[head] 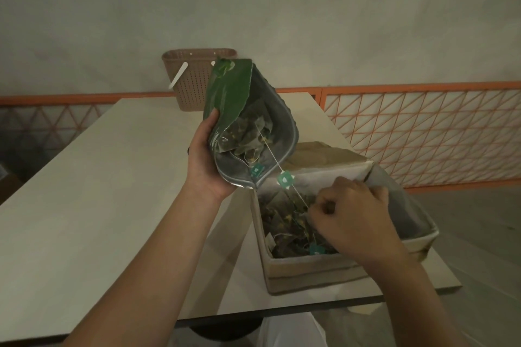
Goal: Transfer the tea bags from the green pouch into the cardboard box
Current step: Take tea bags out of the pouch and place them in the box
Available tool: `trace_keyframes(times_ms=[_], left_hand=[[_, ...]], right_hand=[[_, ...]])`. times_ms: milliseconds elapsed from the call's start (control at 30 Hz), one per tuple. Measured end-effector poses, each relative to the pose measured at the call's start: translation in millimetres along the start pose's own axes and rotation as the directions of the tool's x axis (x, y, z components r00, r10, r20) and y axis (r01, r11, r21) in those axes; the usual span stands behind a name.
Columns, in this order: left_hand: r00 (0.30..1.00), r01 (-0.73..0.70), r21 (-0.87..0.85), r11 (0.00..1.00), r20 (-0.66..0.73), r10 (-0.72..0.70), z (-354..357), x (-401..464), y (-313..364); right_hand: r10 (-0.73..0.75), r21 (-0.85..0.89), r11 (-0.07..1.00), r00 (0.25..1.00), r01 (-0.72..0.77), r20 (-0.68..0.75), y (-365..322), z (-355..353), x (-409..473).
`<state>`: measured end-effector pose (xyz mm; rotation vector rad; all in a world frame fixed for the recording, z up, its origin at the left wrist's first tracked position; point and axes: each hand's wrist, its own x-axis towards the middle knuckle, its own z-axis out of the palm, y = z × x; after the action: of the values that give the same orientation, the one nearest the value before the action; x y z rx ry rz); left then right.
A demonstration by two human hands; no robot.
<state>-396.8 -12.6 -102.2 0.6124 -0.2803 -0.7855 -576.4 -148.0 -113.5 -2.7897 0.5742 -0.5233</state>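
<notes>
Head view: tea bags part in the green pouch, part in the cardboard box.

The left hand [207, 160] grips the green pouch [239, 110] by its side, fingers and thumb curled round it, holding it tilted above the table [98, 191] with its open mouth facing down toward 5 o'clock, over the box's far-left corner. Pyramid tea bags [248, 135] show inside the pouch. The cardboard box [310, 270] sits at 4 o'clock from the pouch, on the table's right edge, with more tea bags heaped inside. The right hand [352, 217], over the box, pinches a white string [273, 156] that runs taut up into the pouch; a teal paper tag [285, 179] hangs on it just outside the mouth. A tan plastic basket [194, 79] stands at 12 o'clock, at the table's far edge.
</notes>
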Motion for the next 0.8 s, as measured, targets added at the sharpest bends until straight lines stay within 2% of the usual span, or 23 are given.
trace_keyframes(times_ms=[100,167,233,333,433,533,633,700,800], left_hand=[[1.000,0.001,-0.007,1.000,0.001,-0.001,-0.1,-0.8,-0.3],[1.000,0.007,-0.012,1.000,-0.003,-0.007,0.1,-1.2,-2.7],[1.000,0.018,-0.014,1.000,-0.002,-0.018,1.1,-1.5,-5.2],[1.000,0.019,-0.019,1.000,-0.005,-0.019,-0.7,0.8,-7.0],[0.999,0.045,-0.025,0.999,-0.001,-0.045,-2.1,2.0,-6.1],[0.998,0.064,-0.034,0.997,0.006,-0.064,-2.3,0.8,-6.0],[0.998,0.070,-0.026,0.997,-0.001,-0.071,-3.0,0.4,-6.5],[0.997,0.073,-0.040,0.997,0.006,-0.073,-2.1,0.6,-6.9],[0.998,0.058,-0.036,0.998,-0.005,-0.058,0.1,1.2,-8.3]], right_hand=[[-0.002,0.165,0.986,1.000,0.007,-0.026,-4.6,-0.5,2.7],[0.024,0.342,0.940,0.997,0.001,-0.069,-13.7,-2.8,4.6],[0.043,0.459,0.888,0.998,-0.013,-0.054,-24.8,-3.2,8.4],[0.010,0.438,0.899,1.000,0.002,-0.025,-36.7,-1.6,14.0],[-0.003,0.380,0.923,0.990,0.056,-0.139,-37.2,-2.6,20.4],[0.023,0.552,0.823,0.965,0.131,-0.263,-39.4,-18.2,25.4],[0.085,0.714,0.662,0.925,0.226,-0.371,-42.7,-36.3,26.3],[0.130,0.751,0.586,0.880,0.303,-0.457,-43.9,-41.6,24.1],[0.179,0.758,0.539,0.829,0.367,-0.529,-41.2,-40.9,20.7]])
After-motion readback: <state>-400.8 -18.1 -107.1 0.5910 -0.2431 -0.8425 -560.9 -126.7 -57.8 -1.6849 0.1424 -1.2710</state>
